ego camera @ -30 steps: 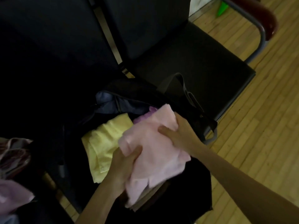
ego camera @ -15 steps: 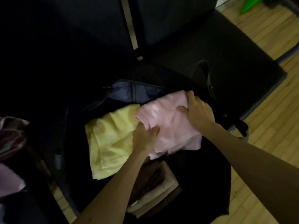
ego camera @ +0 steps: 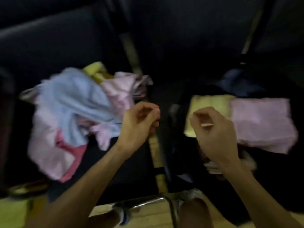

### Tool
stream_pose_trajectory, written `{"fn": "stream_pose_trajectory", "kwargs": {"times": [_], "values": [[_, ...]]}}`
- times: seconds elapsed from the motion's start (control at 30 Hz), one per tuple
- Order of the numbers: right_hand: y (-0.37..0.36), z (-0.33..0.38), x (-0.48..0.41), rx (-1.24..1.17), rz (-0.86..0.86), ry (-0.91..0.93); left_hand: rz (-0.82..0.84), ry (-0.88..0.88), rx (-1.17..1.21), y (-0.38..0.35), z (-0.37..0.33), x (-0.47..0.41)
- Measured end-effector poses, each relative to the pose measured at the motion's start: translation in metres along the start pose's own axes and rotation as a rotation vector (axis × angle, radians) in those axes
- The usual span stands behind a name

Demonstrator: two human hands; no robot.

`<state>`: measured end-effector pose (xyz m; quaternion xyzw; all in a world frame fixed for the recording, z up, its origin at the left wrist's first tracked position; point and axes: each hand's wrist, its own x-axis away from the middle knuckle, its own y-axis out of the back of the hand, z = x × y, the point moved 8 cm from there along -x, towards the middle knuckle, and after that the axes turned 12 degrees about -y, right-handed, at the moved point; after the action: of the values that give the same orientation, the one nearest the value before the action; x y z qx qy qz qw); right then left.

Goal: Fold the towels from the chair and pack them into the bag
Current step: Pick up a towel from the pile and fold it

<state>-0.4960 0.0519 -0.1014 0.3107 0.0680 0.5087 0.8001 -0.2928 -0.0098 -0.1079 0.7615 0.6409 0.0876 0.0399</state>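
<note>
2 hands [ego camera: 139, 122] [ego camera: 213, 134] hover empty between a loose heap of towels and 2 folded ones in the bag.

The left hand hangs just right of the heap and the right hand over the bag's near-left corner; both have fingers curled in toward the palm, thumb close to them, and they grip nothing and touch no cloth. On the black chair [ego camera: 49, 46] at the left lies the unfolded heap: 1 light blue towel [ego camera: 74, 99] on top, 1 yellow towel [ego camera: 93, 69] behind it, and pink pieces [ego camera: 118, 91] around and below, too blurred to count. In the dark bag [ego camera: 243, 83] at the right, 1 folded yellow towel [ego camera: 209, 102] and 1 folded pink towel [ego camera: 263, 124] lie flat, side by side and touching; a pale stack [ego camera: 212, 167] shows partly under the right wrist.
</note>
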Motion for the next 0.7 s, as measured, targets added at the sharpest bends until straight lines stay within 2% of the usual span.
{"fn": "stream_pose_trajectory", "kwargs": {"times": [0.13, 0.27, 0.37, 0.47, 0.57, 0.7], "values": [[-0.135, 0.044, 0.068, -0.124, 0.169, 0.134, -0.220, -0.027, -0.301, 0.135, 0.046, 0.069], [-0.263, 0.037, 0.107, -0.005, 0.365, 0.158, -0.313, 0.039, -0.587, 0.213, 0.130, 0.104], [-0.326, 0.023, 0.114, 0.099, 0.428, 0.135, -0.208, -0.012, -0.730, 0.225, 0.183, 0.094], [-0.349, 0.004, 0.109, 0.225, 0.389, 0.093, -0.173, -0.073, -0.793, 0.217, 0.206, 0.085], [-0.354, -0.016, 0.114, 0.349, 0.431, -0.018, -0.127, -0.013, -0.830, 0.208, 0.222, 0.086], [-0.368, -0.026, 0.101, 0.320, 0.445, -0.087, -0.138, 0.057, -0.845, 0.211, 0.239, 0.068]]}}
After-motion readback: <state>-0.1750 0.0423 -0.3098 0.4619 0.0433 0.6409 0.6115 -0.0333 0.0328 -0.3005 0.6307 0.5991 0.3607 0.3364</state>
